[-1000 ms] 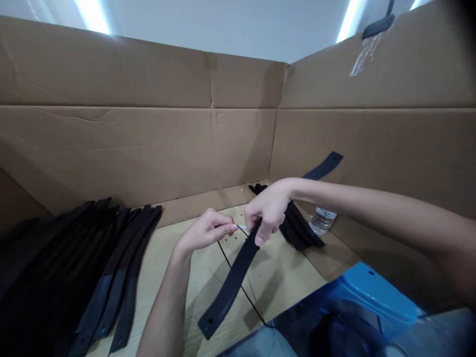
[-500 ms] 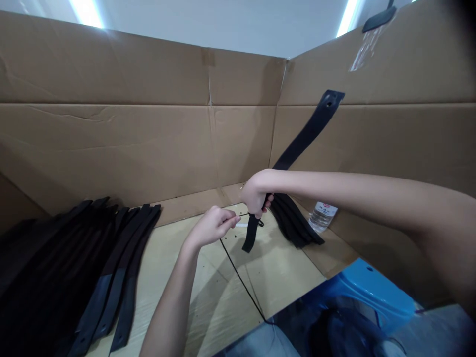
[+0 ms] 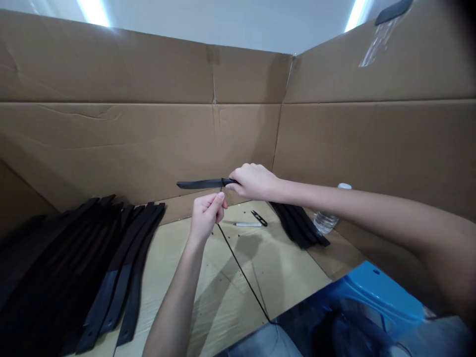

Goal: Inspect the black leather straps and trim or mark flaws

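Cardboard walls (image 3: pixel 148 134), right hand (image 3: pixel 253 181) hiding black strap's (image 3: pixel 201 184) end, left hand (image 3: pixel 206 215) pinching below

The counter (image 3: pixel 238 277) is pale wood with a dark seam running across it, walled in by cardboard (image 3: pixel 148 144). Below the right grip (image 3: pixel 251 181) lie a small pair of snips (image 3: pixel 259 217) and a white pen (image 3: pixel 247 224). A pile of black straps (image 3: pixel 299 225) and a water bottle (image 3: pixel 327 218) lie right of it, and a broad spread of black straps (image 3: pixel 85 267) lies far to its left.
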Demonstrator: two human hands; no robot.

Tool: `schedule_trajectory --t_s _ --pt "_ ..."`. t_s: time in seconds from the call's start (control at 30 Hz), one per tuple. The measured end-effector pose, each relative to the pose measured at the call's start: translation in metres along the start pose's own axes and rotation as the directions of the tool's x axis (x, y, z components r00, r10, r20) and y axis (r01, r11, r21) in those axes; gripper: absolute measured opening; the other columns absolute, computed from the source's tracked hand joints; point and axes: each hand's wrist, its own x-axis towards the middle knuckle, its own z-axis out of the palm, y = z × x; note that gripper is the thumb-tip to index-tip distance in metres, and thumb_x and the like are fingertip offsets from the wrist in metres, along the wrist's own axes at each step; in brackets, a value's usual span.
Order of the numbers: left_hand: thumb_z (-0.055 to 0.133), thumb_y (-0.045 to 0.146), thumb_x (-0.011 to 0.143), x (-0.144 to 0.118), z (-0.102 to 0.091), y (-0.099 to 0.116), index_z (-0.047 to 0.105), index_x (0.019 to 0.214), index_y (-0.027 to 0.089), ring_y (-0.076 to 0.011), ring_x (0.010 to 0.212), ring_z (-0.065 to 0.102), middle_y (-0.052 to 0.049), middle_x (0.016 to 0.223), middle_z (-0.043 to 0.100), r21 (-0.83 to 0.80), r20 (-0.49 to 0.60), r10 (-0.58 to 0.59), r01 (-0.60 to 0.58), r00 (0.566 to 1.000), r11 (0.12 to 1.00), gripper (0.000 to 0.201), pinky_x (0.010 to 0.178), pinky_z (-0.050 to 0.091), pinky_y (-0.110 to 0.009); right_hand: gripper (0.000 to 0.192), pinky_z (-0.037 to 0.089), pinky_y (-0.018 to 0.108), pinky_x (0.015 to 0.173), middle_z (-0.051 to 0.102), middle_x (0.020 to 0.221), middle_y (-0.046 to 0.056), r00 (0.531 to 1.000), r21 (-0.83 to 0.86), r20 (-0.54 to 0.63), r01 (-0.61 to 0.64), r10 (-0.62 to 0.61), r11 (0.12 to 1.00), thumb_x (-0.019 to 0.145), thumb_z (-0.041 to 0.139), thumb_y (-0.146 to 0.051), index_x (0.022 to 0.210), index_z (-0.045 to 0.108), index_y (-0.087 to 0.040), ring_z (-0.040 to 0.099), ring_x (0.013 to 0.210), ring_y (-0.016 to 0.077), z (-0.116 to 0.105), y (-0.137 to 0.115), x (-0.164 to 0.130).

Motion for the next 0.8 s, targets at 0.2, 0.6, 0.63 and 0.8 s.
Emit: schedule_trajectory --t_s 0.2,0.6,0.63,0.8 --pt "0.057 0.037 0.09 0.001 -0.002 -0.002 0.058 0.059 0.015 -0.0051 0.032 0.027 0.006 0.033 0.04 -0.085 -0.049 0.009 -0.013 0.999 0.996 0.039 0.039 0.023 -0.022 0.03 0.023 0.026 0.052 0.054 0.061 -0.001 0.972 0.328 -0.231 0.033 0.046 0.944 0.093 0.053 -0.036 0.074 0.066 -0.017 0.043 0.055 0.0115 0.011 -0.004 -0.011" --pt "0.056 0.039 0.09 -0.001 -0.001 0.001 0.056 0.059 0.015 -0.0051 0.032 0.026 0.006 0.034 0.041 -0.109 0.029 0.006 -0.003 1.0 0.994 0.039 0.038 0.02 -0.022 0.036 0.018 0.025 0.051 0.029 0.059 -0.005 0.969 0.764 -0.247 0.183 0.019 0.619 0.088 0.054 -0.037 0.058 0.048 -0.016 0.028 0.056 0.0095 0.021 -0.007 -0.017" --pt "0.057 0.04 0.09 -0.001 -0.002 0.001 0.056 0.059 0.015 -0.0052 0.032 0.027 0.006 0.034 0.041 -0.102 0.034 0.011 -0.007 0.999 0.995 0.04 0.038 0.021 -0.022 0.037 0.017 0.025 0.05 0.028 0.058 -0.005 0.972 0.765 -0.235 0.174 0.017 0.621 0.087 0.054 -0.037 0.057 0.046 -0.017 0.026 0.055 0.0094 0.019 -0.007 -0.018" --pt "0.058 0.041 0.089 -0.002 -0.003 0.005 0.055 0.058 0.015 -0.0055 0.033 0.029 0.006 0.034 0.042 -0.06 0.061 0.028 -0.024 0.998 0.998 0.041 0.04 0.023 -0.023 0.037 0.014 0.026 0.05 0.024 0.058 -0.006 0.987 0.753 -0.158 0.116 0.007 0.648 0.086 0.055 -0.037 0.056 0.045 -0.017 0.021 0.055 0.0092 0.013 -0.002 -0.02"
